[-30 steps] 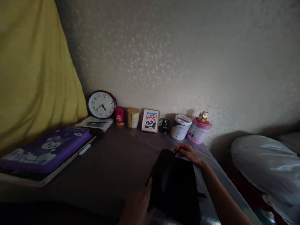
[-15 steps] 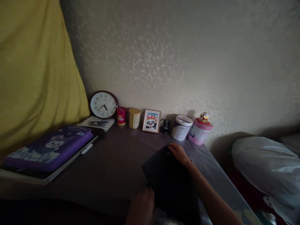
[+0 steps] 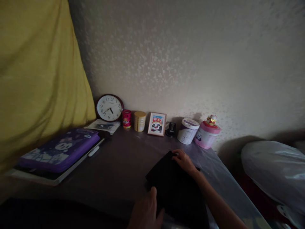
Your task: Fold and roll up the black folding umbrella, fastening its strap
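Observation:
A piece of black cloth (image 3: 178,194), apparently folded, lies at a slant on the table near its right side. My right hand (image 3: 184,161) has its fingers curled over the top edge of this cloth and grips it. At the cloth's lower left edge is my left hand (image 3: 144,210), one finger stretched upward and another digit apart from it, resting against the fabric. The rest of its fingers are dark and partly hidden. More dark material (image 3: 54,214) spreads along the bottom left of the view.
Along the wall stand a clock (image 3: 110,108), a red can (image 3: 126,119), a yellow-lidded can (image 3: 139,121), a framed panda picture (image 3: 157,124), a small black object (image 3: 171,129), a white tub (image 3: 188,131) and a pink tub (image 3: 207,135). A purple case (image 3: 60,149) lies left; a plastic bag (image 3: 274,168), right.
My left hand has loosened, its digits now apart where they were pinched at the cloth's edge. The cloth lies flatter. The view has shifted slightly, moving the scene right.

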### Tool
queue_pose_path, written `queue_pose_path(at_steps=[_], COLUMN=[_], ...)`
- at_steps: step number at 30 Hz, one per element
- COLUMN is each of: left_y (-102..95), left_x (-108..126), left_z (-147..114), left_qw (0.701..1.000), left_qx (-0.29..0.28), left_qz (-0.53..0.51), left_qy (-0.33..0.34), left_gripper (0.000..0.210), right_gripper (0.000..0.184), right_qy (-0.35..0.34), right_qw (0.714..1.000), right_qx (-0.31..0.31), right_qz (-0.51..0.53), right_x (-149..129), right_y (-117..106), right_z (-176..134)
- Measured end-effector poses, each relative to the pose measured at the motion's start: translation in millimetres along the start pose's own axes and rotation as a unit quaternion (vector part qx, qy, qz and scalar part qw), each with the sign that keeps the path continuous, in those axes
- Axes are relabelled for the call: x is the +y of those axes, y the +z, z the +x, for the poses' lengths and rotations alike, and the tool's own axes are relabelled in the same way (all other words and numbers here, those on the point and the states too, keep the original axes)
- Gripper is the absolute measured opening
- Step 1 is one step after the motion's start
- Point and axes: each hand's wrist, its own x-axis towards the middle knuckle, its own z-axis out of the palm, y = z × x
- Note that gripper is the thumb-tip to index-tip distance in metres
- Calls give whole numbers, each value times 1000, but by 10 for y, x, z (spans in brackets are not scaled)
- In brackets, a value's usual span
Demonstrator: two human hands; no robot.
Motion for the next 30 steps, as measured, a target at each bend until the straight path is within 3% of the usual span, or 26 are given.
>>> queue_pose_path(at_steps=[5,7,9,12,18,21,25,30], left_y=[-131,-198,-207,-106,106,179,321,421], left_x=[37,93,131,126,47,26,-17,-57], left_z=[-8,15,51,97,122,137,162,176], left_qw=[986,976,973,982,983,974,947,929], left_qx=[145,151,124,94,105,141,233,281], left_qz=[42,37,35,40,89,125,175,189], left_qy=[68,150,189,159,118,123,138,147], left_gripper=[42,49,50,47,53,53,54,53], right_gripper=[15,13,11,12,13,15,18,25], right_qy=[-45,-62,-77,-89,-112,-159,-265,-237], right_qw=[999,998,997,996,993,984,952,952], right_qx=[9,10,8,3,-14,-63,-137,-128], right_qz=[25,28,25,16,-42,-50,-69,-148], right_x=[8,-5,-21,-47,-172,-293,-387,-304], right_y=[45,63,71,59,-2,3,43,56], right_z=[-82,-108,-129,-150,-198,-263,-330,-236])
